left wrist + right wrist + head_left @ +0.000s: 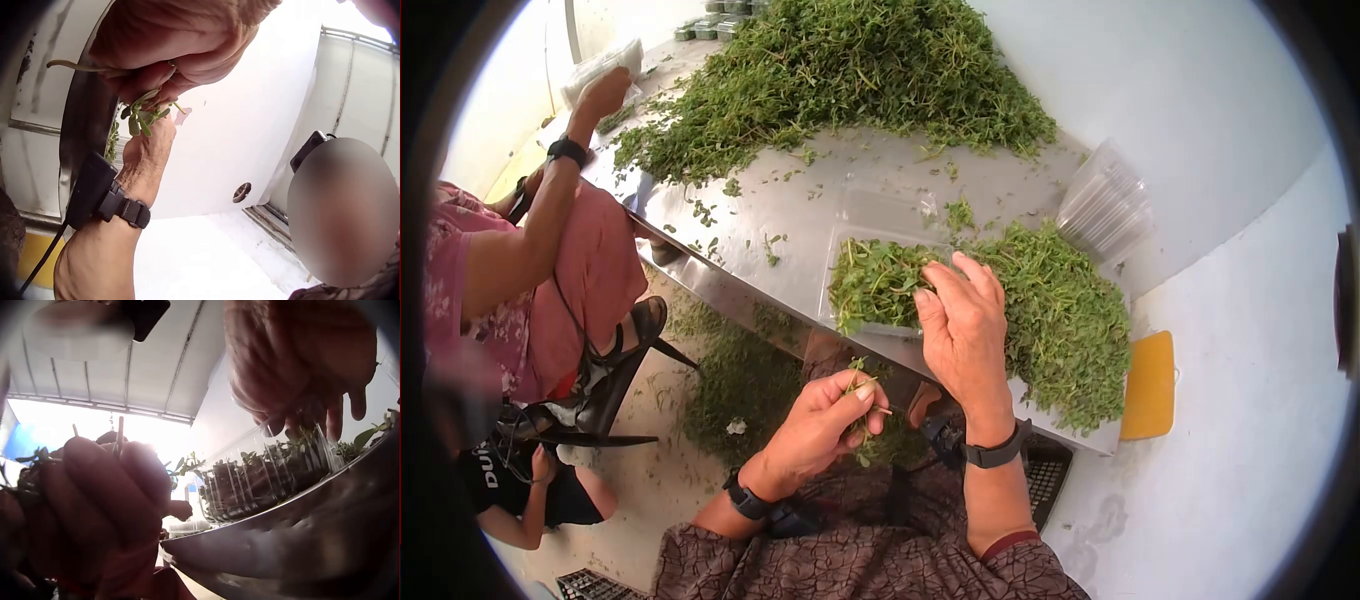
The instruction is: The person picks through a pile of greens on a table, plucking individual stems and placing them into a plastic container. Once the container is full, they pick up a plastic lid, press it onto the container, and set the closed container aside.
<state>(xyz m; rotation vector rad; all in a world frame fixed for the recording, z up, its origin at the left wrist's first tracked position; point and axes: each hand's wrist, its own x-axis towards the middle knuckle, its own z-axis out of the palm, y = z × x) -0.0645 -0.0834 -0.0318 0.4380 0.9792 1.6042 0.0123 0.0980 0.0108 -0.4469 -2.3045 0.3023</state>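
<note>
My left hand grips a few green sprigs in front of the table edge; leaves and a stem poke out of the curled fingers. A clear plastic box filled with green sprigs stands at the table's front edge, its lid folded back behind it. Over the box's right end is my right hand, fingers lowered to the greens and loosely bent. In the right wrist view the right hand hangs over the box wall, with its fingertips partly hidden.
A large heap of greens covers the back of the metal table; a smaller pile lies right of the box. Stacked clear boxes lean by the wall. A seated person is at left, beside a yellow board far right.
</note>
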